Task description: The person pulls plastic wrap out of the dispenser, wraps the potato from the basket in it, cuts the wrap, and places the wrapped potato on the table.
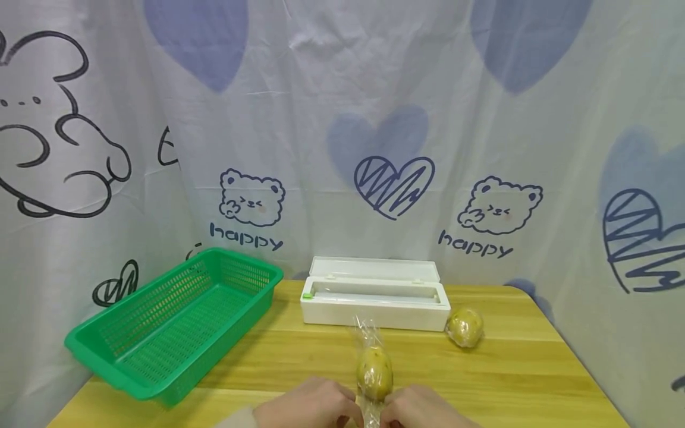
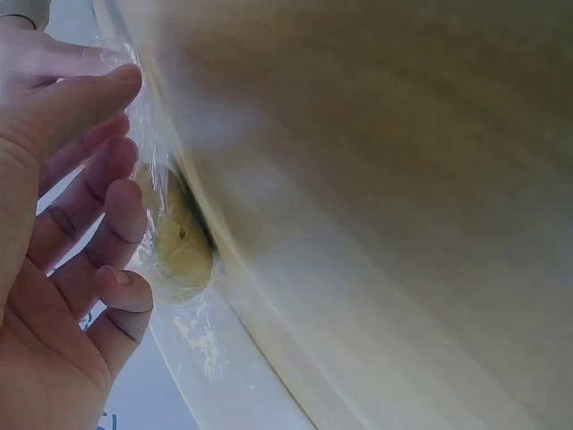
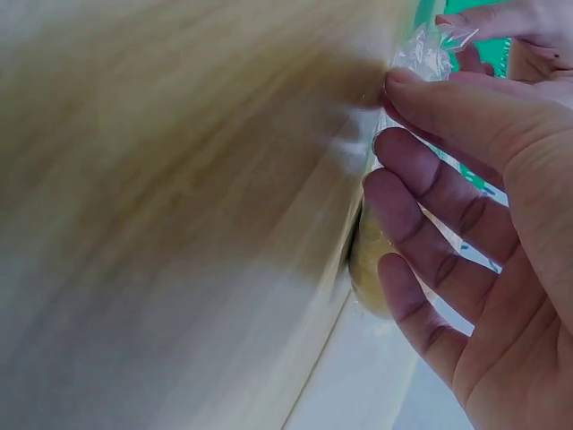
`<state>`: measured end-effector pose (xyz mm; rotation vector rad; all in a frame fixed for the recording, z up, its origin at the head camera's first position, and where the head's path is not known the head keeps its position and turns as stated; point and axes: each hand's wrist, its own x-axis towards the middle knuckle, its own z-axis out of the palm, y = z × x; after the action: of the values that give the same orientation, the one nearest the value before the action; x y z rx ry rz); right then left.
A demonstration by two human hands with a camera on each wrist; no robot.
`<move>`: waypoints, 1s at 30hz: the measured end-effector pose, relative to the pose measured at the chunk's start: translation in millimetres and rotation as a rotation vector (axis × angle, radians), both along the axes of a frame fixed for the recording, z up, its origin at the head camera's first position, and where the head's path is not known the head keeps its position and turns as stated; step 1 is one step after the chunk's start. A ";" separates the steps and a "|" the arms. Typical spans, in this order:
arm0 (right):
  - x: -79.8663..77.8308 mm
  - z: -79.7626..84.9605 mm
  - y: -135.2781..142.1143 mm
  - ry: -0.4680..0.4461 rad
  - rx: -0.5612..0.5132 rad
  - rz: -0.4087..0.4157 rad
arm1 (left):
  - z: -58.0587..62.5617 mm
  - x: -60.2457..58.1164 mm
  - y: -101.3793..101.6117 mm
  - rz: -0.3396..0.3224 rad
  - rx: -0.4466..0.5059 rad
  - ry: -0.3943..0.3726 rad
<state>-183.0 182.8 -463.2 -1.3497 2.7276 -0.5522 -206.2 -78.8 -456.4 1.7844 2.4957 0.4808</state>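
A yellow potato [image 1: 374, 373] wrapped in cling film lies on the table near its front edge. A twisted tail of cling film [image 1: 367, 333] sticks out beyond its far end, and more film runs toward me from the near end. My left hand [image 1: 310, 405] pinches the near film between thumb and forefinger, its other fingers loosely curled beside the potato [image 2: 183, 246]. From the other side my right hand [image 1: 420, 409] pinches the same end of film; in the right wrist view its thumb [image 3: 448, 103] presses toward the forefinger, which is partly hidden.
Behind the potato stands a white cling film dispenser box [image 1: 374, 312] with its lid raised. A second wrapped potato [image 1: 464, 327] lies at the box's right end. To the left is a green plastic basket [image 1: 216, 351]. A printed curtain [image 1: 321, 71] hangs around the wooden table [image 1: 514, 368].
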 end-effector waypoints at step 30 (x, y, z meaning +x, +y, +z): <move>2.0 9.9 2.6 -0.264 -0.177 -0.116 | -3.4 1.3 2.8 0.127 0.061 -0.091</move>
<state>-181.0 185.4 -453.3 -1.0632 2.6006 -0.9277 -204.9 -76.0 -459.9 1.5901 2.5686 0.6355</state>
